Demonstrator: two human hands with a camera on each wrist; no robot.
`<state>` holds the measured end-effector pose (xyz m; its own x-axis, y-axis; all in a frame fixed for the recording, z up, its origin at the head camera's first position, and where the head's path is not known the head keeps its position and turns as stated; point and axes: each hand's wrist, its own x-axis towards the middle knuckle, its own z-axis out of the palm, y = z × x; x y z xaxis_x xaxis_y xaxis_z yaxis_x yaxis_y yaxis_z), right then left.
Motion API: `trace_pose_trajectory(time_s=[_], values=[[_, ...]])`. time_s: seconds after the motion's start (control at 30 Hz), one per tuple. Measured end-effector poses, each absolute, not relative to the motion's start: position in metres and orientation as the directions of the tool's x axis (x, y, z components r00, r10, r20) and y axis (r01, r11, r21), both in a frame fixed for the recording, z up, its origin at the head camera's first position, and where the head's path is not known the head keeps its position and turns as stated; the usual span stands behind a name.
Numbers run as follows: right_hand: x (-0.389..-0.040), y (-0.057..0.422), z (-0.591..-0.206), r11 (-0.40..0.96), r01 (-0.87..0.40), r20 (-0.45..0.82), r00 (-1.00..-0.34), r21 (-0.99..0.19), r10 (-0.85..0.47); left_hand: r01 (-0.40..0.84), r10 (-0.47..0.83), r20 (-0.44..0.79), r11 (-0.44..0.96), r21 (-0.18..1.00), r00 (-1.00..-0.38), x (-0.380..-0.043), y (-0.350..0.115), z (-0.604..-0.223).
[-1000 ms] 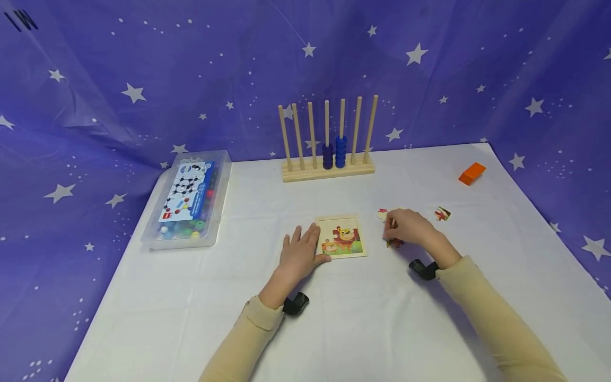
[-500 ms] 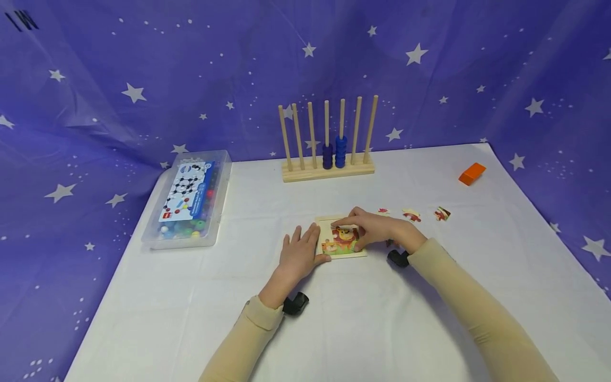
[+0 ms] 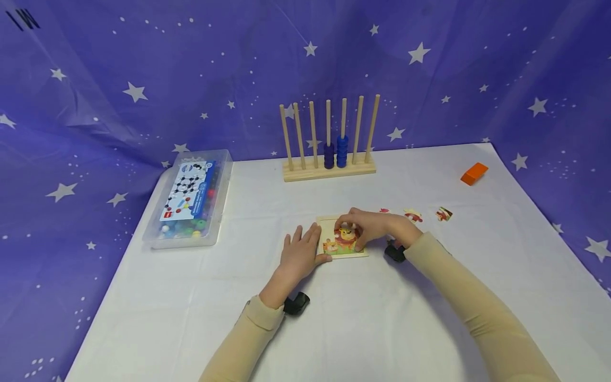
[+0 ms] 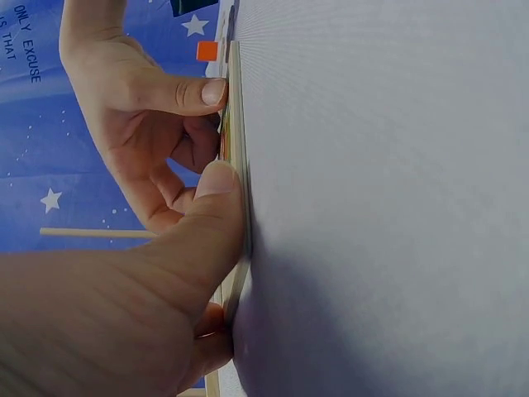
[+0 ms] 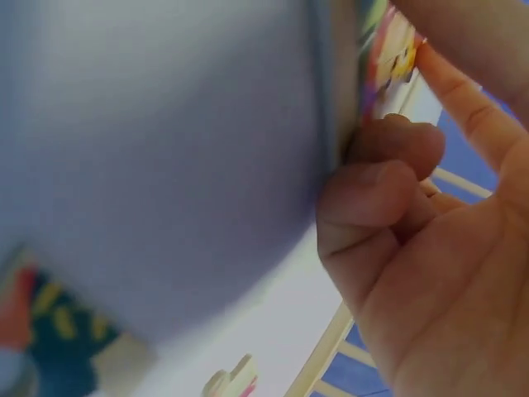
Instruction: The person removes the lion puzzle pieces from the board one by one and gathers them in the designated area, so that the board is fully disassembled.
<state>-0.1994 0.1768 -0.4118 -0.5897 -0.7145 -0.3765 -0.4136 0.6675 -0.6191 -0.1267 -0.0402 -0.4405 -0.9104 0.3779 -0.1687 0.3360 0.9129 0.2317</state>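
Observation:
A square wooden puzzle board [image 3: 326,218] with a lion picture lies on the white table. My left hand [image 3: 299,259] rests at its lower left corner, fingers straight along the left side and thumb [image 4: 213,203] on the near edge. Over the board's right part is my right hand [image 3: 374,225], fingers bent. Its thumb and index finger stand at opposite sides of a lion puzzle piece [image 3: 347,236] and pinch it within the frame. In the left wrist view, the right thumb [image 4: 194,95] touches down by the board's edge. My right palm hides the board's right side.
Loose puzzle pieces [image 3: 413,215] lie right of the board, one more [image 3: 444,214] farther right. A wooden peg stand [image 3: 329,172] with blue and purple beads stands behind. A clear plastic box [image 3: 188,199] is at left, an orange block [image 3: 474,173] at far right.
My right hand has moved left from the loose pieces onto the board, and its index finger has since bent in at the lion piece. My left hand has stayed at the board.

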Motion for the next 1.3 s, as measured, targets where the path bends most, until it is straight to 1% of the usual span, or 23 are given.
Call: trace_pose_trajectory(time_s=[0.3, 0.63, 0.73, 0.93, 1.17, 1.3], values=[[-0.197, 0.167, -0.406, 0.657, -0.425, -0.375, -0.575, -0.622, -0.727, 0.342, 0.382, -0.153, 0.91, 0.233, -0.912, -0.126, -0.04, -0.439], [-0.198, 0.171, -0.417, 0.587, -0.367, -0.306, -0.592, -0.721, -0.746, 0.331, 0.363, -0.143, 0.921, 0.207, -0.921, -0.126, -0.038, -0.441], [-0.198, 0.173, -0.419, 0.569, -0.358, -0.277, -0.609, -0.74, -0.743, 0.33, 0.362, -0.142, 0.921, 0.207, -0.921, -0.127, -0.038, -0.441], [-0.196, 0.175, -0.424, 0.571, -0.384, -0.211, -0.666, -0.726, -0.715, 0.326, 0.36, -0.144, 0.92, 0.218, -0.922, -0.126, -0.037, -0.441], [-0.193, 0.179, -0.423, 0.593, -0.39, -0.179, -0.711, -0.705, -0.68, 0.319, 0.357, -0.15, 0.92, 0.228, -0.922, -0.127, -0.038, -0.442], [-0.189, 0.189, -0.422, 0.59, -0.368, -0.155, -0.742, -0.718, -0.652, 0.326, 0.363, -0.144, 0.917, 0.23, -0.92, -0.126, -0.038, -0.442]])
